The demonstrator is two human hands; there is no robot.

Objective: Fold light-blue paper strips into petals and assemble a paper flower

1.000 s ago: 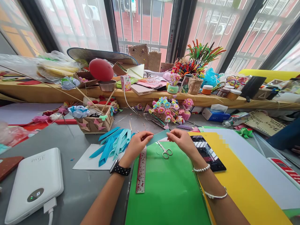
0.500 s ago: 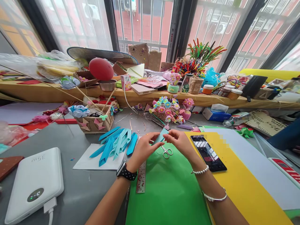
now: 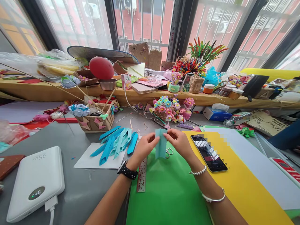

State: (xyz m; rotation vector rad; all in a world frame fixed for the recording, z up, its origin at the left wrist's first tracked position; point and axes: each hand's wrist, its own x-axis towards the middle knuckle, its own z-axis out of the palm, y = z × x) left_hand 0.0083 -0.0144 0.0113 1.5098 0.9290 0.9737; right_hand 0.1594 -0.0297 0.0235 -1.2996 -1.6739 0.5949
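Note:
Between my two hands a light blue paper strip [image 3: 161, 149] stands upright, with a lengthwise crease down its middle. My left hand [image 3: 147, 145] pinches its left edge, and my right hand [image 3: 178, 141] pinches the upper right edge. Below lies a green sheet [image 3: 168, 193]. Small scissors [image 3: 169, 152] rest on it behind the strip, their blades hidden. A patterned ruler [image 3: 141, 176] lies on the sheet's left side, near my left wrist. Left of my hands, several folded blue paper pieces [image 3: 110, 143] are piled on a white sheet [image 3: 85, 161].
A phone [image 3: 209, 153] lies on yellow paper [image 3: 236, 184] at the right. A white power bank [image 3: 37, 184] with a cable sits at the left. Behind stand a cardboard basket [image 3: 96, 122] and a bunch of crocheted flowers [image 3: 167, 107], below a cluttered ledge [image 3: 131, 97].
The paper strip, folded and slanted before, is now opened out and held upright facing me. My hands have shifted slightly with it.

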